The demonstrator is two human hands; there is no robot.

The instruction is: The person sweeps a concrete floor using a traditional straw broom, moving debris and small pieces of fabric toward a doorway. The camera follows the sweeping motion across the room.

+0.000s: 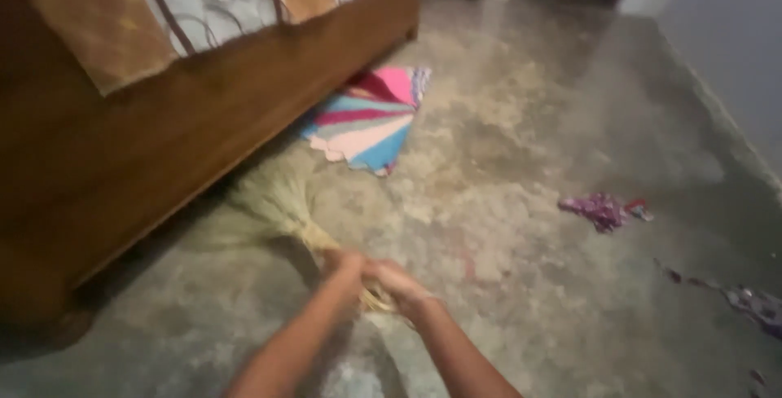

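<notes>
Gripping grass broom [277, 206] in both fists

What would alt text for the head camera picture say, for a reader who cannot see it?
Two bare hands, left hand and right hand, grip a straw broom whose bristles reach under a wooden bed. A striped mat and purple scraps lie on the concrete floor.

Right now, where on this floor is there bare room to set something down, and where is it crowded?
Bare concrete floor lies open between the striped mat and the purple scrap, and toward the far doorway. It is crowded by the wooden bed frame, where both hands, left hand and right hand, grip the grass broom.
</notes>
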